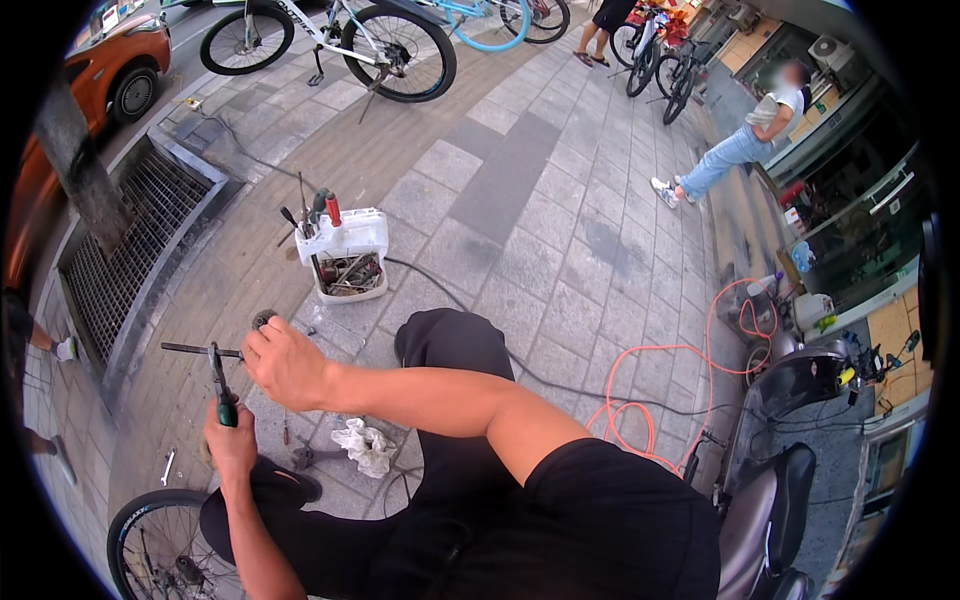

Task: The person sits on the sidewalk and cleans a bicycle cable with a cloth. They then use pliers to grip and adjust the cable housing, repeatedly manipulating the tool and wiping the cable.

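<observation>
My left hand [230,445] is closed around the green handle of a pair of pliers [227,405], whose jaws point away from me and meet a thin dark metal rod [190,348]. The rod lies roughly level, and its right end runs to the fingers of my right hand [285,368], which is closed on it. A small round dark part [263,318] shows at the far side of those fingers; how it joins the rod is hidden. Just beyond stands a cut-open white plastic container [343,235] holding small metal parts, a red-handled screwdriver [332,208] and other tools.
Crumpled white cloth or gloves [363,447] lie by my legs, a wrench [168,466] farther left. A bicycle wheel [165,550] is at lower left. An orange hose [650,350] and black cable cross the paving near a scooter [780,500]. A person [740,140] stands right.
</observation>
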